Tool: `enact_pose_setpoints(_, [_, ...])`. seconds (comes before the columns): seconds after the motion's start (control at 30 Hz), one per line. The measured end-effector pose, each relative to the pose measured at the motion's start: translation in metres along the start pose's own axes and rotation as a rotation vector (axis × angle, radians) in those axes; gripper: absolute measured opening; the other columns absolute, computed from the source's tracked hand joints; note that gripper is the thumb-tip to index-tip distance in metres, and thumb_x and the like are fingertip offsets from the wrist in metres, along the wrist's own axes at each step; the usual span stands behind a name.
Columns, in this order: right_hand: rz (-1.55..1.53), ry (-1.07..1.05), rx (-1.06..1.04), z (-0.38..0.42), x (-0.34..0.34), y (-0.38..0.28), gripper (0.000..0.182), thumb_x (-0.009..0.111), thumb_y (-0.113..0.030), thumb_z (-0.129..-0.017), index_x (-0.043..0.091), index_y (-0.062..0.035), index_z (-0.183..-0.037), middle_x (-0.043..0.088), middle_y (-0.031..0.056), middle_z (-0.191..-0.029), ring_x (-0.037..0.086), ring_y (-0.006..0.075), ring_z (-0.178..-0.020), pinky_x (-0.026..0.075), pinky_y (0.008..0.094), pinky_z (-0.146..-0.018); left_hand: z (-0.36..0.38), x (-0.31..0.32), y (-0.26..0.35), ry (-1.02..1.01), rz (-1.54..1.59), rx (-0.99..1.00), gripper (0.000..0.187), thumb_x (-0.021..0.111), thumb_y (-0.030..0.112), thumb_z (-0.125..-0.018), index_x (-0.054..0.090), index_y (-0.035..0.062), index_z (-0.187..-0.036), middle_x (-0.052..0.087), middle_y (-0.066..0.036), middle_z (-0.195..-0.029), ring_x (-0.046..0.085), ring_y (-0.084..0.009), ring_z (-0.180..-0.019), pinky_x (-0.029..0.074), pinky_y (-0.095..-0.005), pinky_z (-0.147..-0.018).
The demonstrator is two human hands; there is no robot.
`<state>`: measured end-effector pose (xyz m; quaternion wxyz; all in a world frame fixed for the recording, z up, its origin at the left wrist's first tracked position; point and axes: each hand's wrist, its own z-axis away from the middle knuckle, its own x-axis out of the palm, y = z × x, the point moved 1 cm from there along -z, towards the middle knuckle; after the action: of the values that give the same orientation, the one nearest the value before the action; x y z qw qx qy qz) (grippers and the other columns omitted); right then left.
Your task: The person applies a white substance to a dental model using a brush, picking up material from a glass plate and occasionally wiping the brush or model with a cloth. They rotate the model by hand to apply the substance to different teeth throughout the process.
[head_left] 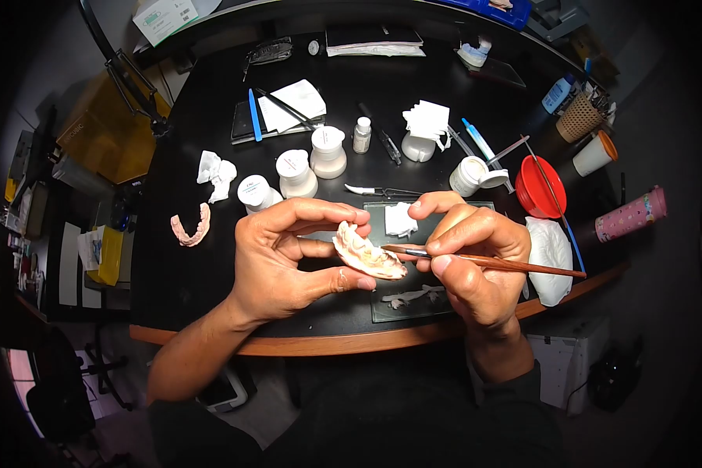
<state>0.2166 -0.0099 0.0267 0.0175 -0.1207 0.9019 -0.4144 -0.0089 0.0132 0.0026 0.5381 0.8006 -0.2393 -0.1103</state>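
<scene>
A pale pink and cream dental cast [366,256] is pinched between the thumb and fingers of my left hand [288,253], above the dark table. My right hand [476,257] grips a thin brush [515,265] with a reddish-brown wooden handle. The brush tip points left and reaches the cast's inner side; whether it touches is hard to tell. Beneath the hands lies a glass slab [390,310] with a folded white tissue [399,220] and smears of white material on it.
Lidded jars [296,175] stand behind my left hand, a pink arch model [191,227] farther left. To the right are a red bowl [540,187], an open white jar [469,175] and a white cloth [550,261]. The wooden table edge [351,343] runs nearest me.
</scene>
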Motion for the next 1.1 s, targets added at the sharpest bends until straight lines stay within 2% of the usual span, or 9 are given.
enact_pose_setpoints(0.13, [0.002, -0.001, 0.005, 0.0, 0.0005, 0.0001, 0.005, 0.064, 0.006, -0.078, 0.066, 0.0024, -0.082, 0.067, 0.0087, -0.068, 0.061, 0.0147, -0.067, 0.048, 0.0506, -0.099, 0.0002, -0.0004, -0.0003, -0.005, -0.002, 0.004, 0.058, 0.087, -0.011, -0.068, 0.058, -0.0079, -0.118, 0.064, -0.024, -0.122, 0.067, -0.0292, -0.114, 0.061, -0.041, -0.095])
enact_pose_setpoints(0.43, [0.011, -0.019, 0.006, -0.0003, -0.0005, 0.0001, 0.006, 0.065, 0.006, -0.078, 0.066, 0.0035, -0.083, 0.066, 0.0093, -0.068, 0.064, 0.0175, -0.072, 0.047, 0.0506, -0.099, 0.0006, 0.0002, 0.0008, 0.002, 0.013, -0.01, 0.058, 0.087, -0.011, -0.068, 0.058, -0.0079, -0.118, 0.063, -0.025, -0.123, 0.067, -0.0297, -0.114, 0.061, -0.0414, -0.096])
enact_pose_setpoints(0.83, [-0.004, 0.006, -0.022, 0.0011, 0.0006, 0.0005, 0.006, 0.064, 0.005, -0.078, 0.066, 0.0027, -0.083, 0.065, 0.0086, -0.069, 0.061, 0.0151, -0.068, 0.048, 0.0506, -0.098, -0.001, 0.0012, 0.0017, 0.005, 0.002, -0.005, 0.056, 0.088, -0.008, -0.068, 0.058, -0.006, -0.115, 0.064, -0.022, -0.119, 0.068, -0.0282, -0.112, 0.062, -0.0402, -0.094])
enact_pose_setpoints(0.93, [0.016, -0.009, -0.03, 0.0018, -0.0011, 0.0021, 0.006, 0.065, 0.005, -0.078, 0.066, 0.0025, -0.083, 0.064, 0.0081, -0.068, 0.061, 0.0148, -0.068, 0.048, 0.05, -0.098, -0.0013, 0.0036, -0.0005, 0.053, 0.071, 0.013, 0.048, 0.088, -0.01, -0.068, 0.063, -0.0073, -0.11, 0.066, -0.019, -0.115, 0.069, -0.0247, -0.108, 0.065, -0.0365, -0.088])
enact_pose_setpoints(1.1, [0.039, 0.025, 0.014, 0.0036, 0.0024, 0.0, 0.003, 0.065, -0.002, -0.079, 0.066, -0.0003, -0.081, 0.064, 0.009, -0.067, 0.064, 0.0186, -0.07, 0.045, 0.049, -0.1, -0.0014, 0.0036, -0.0017, 0.052, 0.067, 0.02, 0.048, 0.088, -0.01, -0.068, 0.062, -0.0074, -0.108, 0.066, -0.018, -0.114, 0.069, -0.0246, -0.108, 0.065, -0.0358, -0.087])
